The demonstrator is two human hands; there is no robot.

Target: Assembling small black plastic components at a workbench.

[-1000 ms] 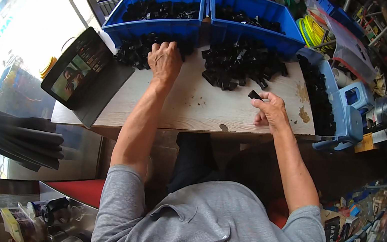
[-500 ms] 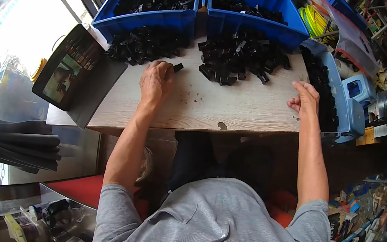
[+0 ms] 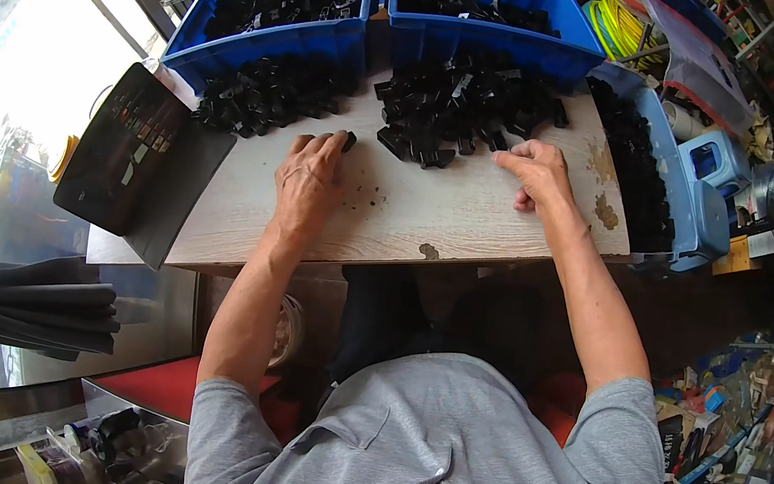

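My left hand [image 3: 309, 179] rests over the table, fingers curled around a small black plastic part [image 3: 349, 142] whose end sticks out beside the fingertips. To the right, my right hand [image 3: 541, 177] is at the near edge of the right pile of black plastic parts [image 3: 460, 102]. Its thumb and forefinger are pinched at the end of one black part [image 3: 497, 142] there, and the other fingers are folded under. A second pile of black parts [image 3: 274, 92] lies left of it, beyond my left hand.
Two blue bins [image 3: 268, 31] [image 3: 490, 36] of black parts stand behind the piles. A light blue bin [image 3: 662, 134] with more parts is at the table's right end. A tablet [image 3: 118, 149] in a dark case leans at the left. The wooden table [image 3: 389, 227] has chipped spots.
My right hand has moved left from the table's right side to the right pile's edge. The left hand stays near its place with the black part. The tablet's picture has darkened.
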